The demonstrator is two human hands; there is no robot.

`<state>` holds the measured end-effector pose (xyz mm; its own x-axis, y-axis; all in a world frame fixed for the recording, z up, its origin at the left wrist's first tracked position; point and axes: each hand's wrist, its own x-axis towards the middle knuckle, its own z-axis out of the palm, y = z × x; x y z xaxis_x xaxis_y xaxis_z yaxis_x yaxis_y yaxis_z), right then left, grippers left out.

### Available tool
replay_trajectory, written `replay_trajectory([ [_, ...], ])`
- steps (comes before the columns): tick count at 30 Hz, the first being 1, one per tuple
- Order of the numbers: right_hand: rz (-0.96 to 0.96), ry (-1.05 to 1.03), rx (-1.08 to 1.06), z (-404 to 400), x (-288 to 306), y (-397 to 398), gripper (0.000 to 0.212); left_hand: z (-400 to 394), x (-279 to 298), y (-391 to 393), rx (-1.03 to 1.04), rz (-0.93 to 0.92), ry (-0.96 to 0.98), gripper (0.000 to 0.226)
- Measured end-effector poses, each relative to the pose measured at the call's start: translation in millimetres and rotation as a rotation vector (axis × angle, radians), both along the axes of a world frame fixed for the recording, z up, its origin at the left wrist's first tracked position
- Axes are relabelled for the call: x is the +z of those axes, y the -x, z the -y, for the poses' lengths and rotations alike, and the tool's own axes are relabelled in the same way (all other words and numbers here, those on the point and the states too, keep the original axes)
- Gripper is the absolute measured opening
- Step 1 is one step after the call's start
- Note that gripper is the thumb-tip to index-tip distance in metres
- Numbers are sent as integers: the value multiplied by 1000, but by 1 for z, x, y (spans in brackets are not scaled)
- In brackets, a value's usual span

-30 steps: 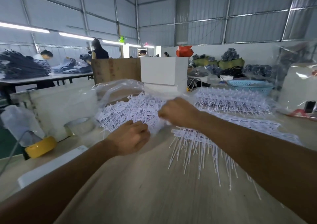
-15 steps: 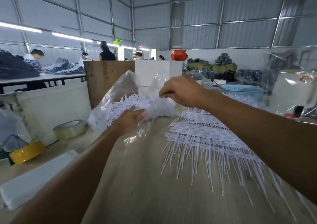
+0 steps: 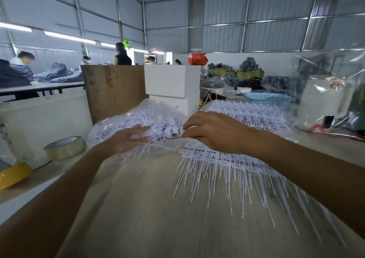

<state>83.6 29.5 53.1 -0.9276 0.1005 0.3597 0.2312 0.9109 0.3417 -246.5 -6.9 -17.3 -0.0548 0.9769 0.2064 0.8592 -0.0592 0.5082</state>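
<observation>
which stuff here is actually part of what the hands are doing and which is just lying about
In the job: clear bag of white tags, left hand flat against it, right hand at its edge, fanned row of tags on the table.
Lying about: clear tape roll, yellow tape roll, blue basket, white boxes.

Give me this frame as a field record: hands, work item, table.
left hand: fingers straight, reaching into the clear bag of white tags
right hand: fingers curled at the bag's mouth, apparently pinching the film
loose tags: fanned on the table under the right wrist
clear tape roll: left of the bag
yellow tape roll: far left
</observation>
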Motion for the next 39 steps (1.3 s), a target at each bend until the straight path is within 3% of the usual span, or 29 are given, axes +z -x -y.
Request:
replay_trajectory([
  [2, -70, -6, -40, -1, -11, -21, 25, 13, 13, 13, 39, 251, -242, 48],
  [4, -152, 40, -107, -3, -20, -40, 24, 25, 27, 21, 52, 428, -301, 33],
  [6, -277, 113, -142, -2, -24, -42, 24, 33, 40, 27, 86, 489, -200, 22],
  [8, -480, 179, -150, 4, -24, -21, 26, 46, 50, 23, 114, 360, -2, 36],
  [10, -543, 159, -205, 10, -22, 20, 45, 55, 53, 24, 155, 317, 106, 52],
  [12, -377, 26, -306, 12, -20, 63, 75, 60, 53, 25, 218, 441, -1, 50],
  [14, -114, -168, -410, 6, -13, 94, 89, 60, 51, 28, 280, 550, -207, 31],
  [16, 76, -356, -469, -7, 0, 104, 68, 60, 48, 33, 279, 514, -357, 15],
  [18, 18, -371, -560, -26, 17, 99, 38, 63, 50, 38, 251, 443, -428, 39],
  [20, -301, -200, -620, -49, 31, 87, 30, 70, 55, 47, 218, 530, -435, 55],
  [23, -794, 330, -580, -70, 55, 71, 17, 72, 59, 58, 149, 782, -480, 52],
  [25, -919, 542, -465, -74, 66, 71, 13, 66, 63, 59, 199, 878, -575, 56],
  [28, -890, 594, -339, -62, 71, 80, 12, 63, 64, 53, 266, 876, -693, 66],
  [31, -791, 537, -292, -43, 68, 81, 16, 60, 57, 38, 420, 834, -735, 41],
  [33, -760, 526, -223, -26, 62, 73, 22, 56, 46, 20, 470, 723, -646, 15],
  [37, -755, 498, -142, 11, 33, 30, 23, 51, 16, -22, 137, -58, -338, 11],
  [39, -738, 495, -151, 27, 11, -8, 23, 52, 5, -39, 84, -335, -277, 10],
])
